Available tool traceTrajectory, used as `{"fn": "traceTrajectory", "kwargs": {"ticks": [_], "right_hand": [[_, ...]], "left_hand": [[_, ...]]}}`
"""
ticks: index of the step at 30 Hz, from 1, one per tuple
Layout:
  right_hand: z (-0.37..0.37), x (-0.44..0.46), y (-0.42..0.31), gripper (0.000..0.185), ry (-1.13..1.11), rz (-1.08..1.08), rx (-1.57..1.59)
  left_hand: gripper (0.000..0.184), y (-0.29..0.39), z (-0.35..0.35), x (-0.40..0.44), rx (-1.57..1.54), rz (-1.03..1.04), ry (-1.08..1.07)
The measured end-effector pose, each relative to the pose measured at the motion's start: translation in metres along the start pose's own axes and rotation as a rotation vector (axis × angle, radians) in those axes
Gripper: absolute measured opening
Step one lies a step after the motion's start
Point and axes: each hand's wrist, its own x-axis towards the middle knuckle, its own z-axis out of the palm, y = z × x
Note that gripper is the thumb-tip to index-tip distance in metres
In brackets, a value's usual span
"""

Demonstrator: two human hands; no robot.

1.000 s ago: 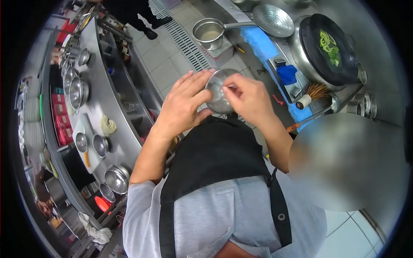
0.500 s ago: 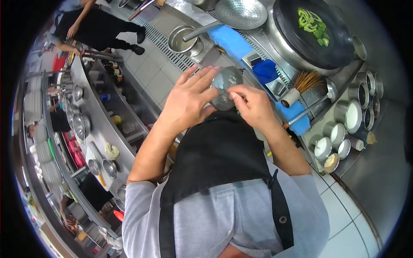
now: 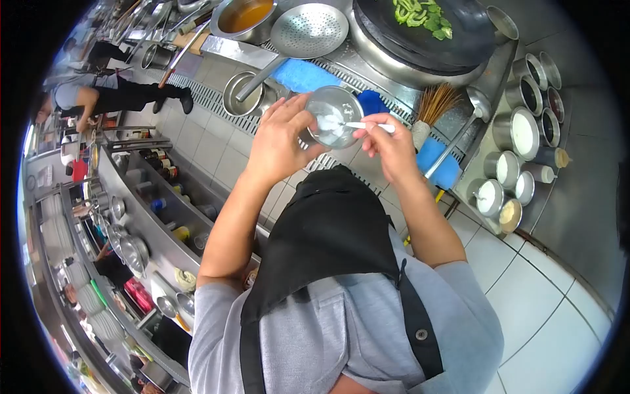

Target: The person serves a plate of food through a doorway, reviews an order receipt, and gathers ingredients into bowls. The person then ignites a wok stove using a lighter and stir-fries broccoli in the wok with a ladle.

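Note:
My left hand (image 3: 279, 141) grips a small round metal bowl (image 3: 333, 98) by its left side, in front of my black apron. Some white stuff lies in the bowl; whether it is powder or liquid I cannot tell. Between the fingers and thumb of my right hand (image 3: 394, 150) is a white spoon (image 3: 379, 127), its far end down in the bowl. Beyond the hands, green vegetable pieces (image 3: 420, 16) rest in a dark wok (image 3: 453, 52).
A perforated ladle (image 3: 308, 29) lies by a pot of orange-brown liquid (image 3: 246, 14). A bamboo brush (image 3: 438, 104) and a ladle (image 3: 479, 102) sit below the wok, with several seasoning pots (image 3: 525, 131) at right. Another person (image 3: 125, 95) stands at far left.
The bowl has tipped so its inside faces me, and the white spoon and white contents now show. My view has shifted, with the wok and pots sitting higher in it.

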Motion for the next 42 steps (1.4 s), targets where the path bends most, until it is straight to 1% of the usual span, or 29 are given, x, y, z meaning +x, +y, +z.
{"fn": "traceTrajectory", "kwargs": {"ticks": [1, 3, 5, 7, 9, 10, 13, 14, 15, 16, 17, 18, 19, 20, 21, 22, 24, 25, 26, 27, 29, 31, 32, 33, 35, 38, 40, 41, 42], "right_hand": [[-0.004, 0.004, -0.006, 0.014, 0.027, -0.027, 0.021], [-0.009, 0.017, -0.017, 0.013, 0.055, -0.065, 0.013], [-0.017, 0.031, -0.032, 0.014, 0.123, -0.127, 0.042], [-0.024, 0.049, -0.054, 0.014, 0.155, -0.205, 0.062], [-0.027, 0.07, -0.075, 0.015, 0.185, -0.292, 0.124], [-0.03, 0.082, -0.088, 0.015, 0.203, -0.339, 0.141], [-0.051, 0.125, -0.121, 0.016, 0.258, -0.491, 0.175], [-0.059, 0.14, -0.125, 0.016, 0.412, -0.534, 0.006], [-0.068, 0.154, -0.129, 0.015, 0.566, -0.574, -0.167], [-0.087, 0.169, -0.121, 0.014, 0.718, -0.626, -0.422], [-0.119, 0.184, -0.104, 0.014, 0.736, -0.651, -0.422], [-0.132, 0.183, -0.091, 0.014, 0.689, -0.659, -0.264], [-0.13, 0.174, -0.086, 0.015, 0.702, -0.62, -0.238], [-0.125, 0.162, -0.08, 0.015, 0.708, -0.623, -0.311], [-0.11, 0.147, -0.076, 0.016, 0.692, -0.597, -0.301], [-0.1, 0.135, -0.064, 0.017, 0.614, -0.597, -0.248], [-0.053, 0.109, -0.049, 0.017, 0.52, -0.425, -0.17], [-0.027, 0.098, -0.039, 0.016, 0.427, -0.357, -0.125], [0.001, 0.087, -0.029, 0.015, 0.297, -0.298, -0.111], [0.026, 0.078, -0.018, 0.017, 0.155, -0.241, -0.176], [0.064, 0.076, 0.011, 0.019, -0.154, -0.109, -0.23], [0.109, 0.071, 0.027, 0.017, -0.41, -0.048, -0.419], [0.131, 0.067, 0.031, 0.017, -0.518, -0.028, -0.52], [0.148, 0.063, 0.034, 0.024, -0.588, -0.051, -0.542], [0.188, 0.048, 0.029, 0.036, -0.645, -0.077, -0.425], [0.229, 0.047, 0.046, 0.033, -0.785, -0.134, -0.332], [0.25, 0.046, 0.06, 0.034, -0.871, -0.099, -0.397], [0.259, 0.043, 0.071, 0.034, -0.897, -0.106, -0.404], [0.268, 0.038, 0.086, 0.031, -0.958, -0.054, -0.472]], "left_hand": [[0.041, -0.005, 0.005, 0.006, -0.049, -0.035, 0.01], [0.044, -0.01, 0.012, 0.025, -0.085, -0.012, 0.051], [0.046, -0.006, 0.012, 0.051, -0.108, -0.094, 0.084], [0.047, -0.007, 0.015, 0.079, -0.126, -0.071, 0.148], [0.048, -0.006, 0.012, 0.101, -0.069, -0.073, 0.252], [0.049, 0.002, -0.001, 0.111, -0.141, -0.147, 0.181], [0.049, -0.001, -0.008, 0.113, -0.12, -0.163, 0.255], [0.049, -0.004, -0.009, 0.107, -0.115, -0.171, 0.255], [0.049, -0.01, -0.007, 0.096, -0.166, -0.232, 0.239], [0.049, -0.016, -0.004, 0.082, -0.218, -0.295, 0.222], [0.049, -0.023, 0.003, 0.06, -0.283, -0.333, 0.223], [0.049, -0.03, 0.007, 0.04, -0.342, -0.362, 0.237], [0.05, -0.029, 0.005, 0.021, -0.337, -0.462, 0.183], [0.049, -0.038, 0.013, -0.003, -0.332, -0.406, 0.26], [0.049, -0.043, 0.016, -0.024, -0.325, -0.436, 0.272], [0.049, -0.046, 0.017, -0.044, -0.348, -0.509, 0.249], [0.047, -0.049, 0.017, -0.079, -0.331, -0.667, 0.19], [0.047, -0.052, 0.016, -0.096, -0.303, -0.727, 0.238], [0.048, -0.052, 0.014, -0.109, -0.28, -0.719, 0.211], [0.048, -0.053, 0.007, -0.125, -0.245, -0.726, 0.198], [0.049, -0.051, -0.005, -0.137, -0.238, -0.72, 0.273], [0.048, -0.054, -0.017, -0.152, -0.271, -0.718, 0.346], [0.046, -0.055, -0.021, -0.163, -0.305, -0.683, 0.471], [0.045, -0.047, -0.037, -0.174, -0.301, -0.691, 0.523], [0.045, -0.034, -0.071, -0.207, -0.245, -0.685, 0.6], [0.046, -0.01, -0.119, -0.28, -0.208, -0.836, 0.712], [0.049, 0.018, -0.15, -0.337, 0.139, -0.852, 0.948], [0.052, 0.039, -0.166, -0.365, 0.108, -0.962, 1.079], [0.055, 0.059, -0.185, -0.398, 0.208, -0.997, 1.166]]}}
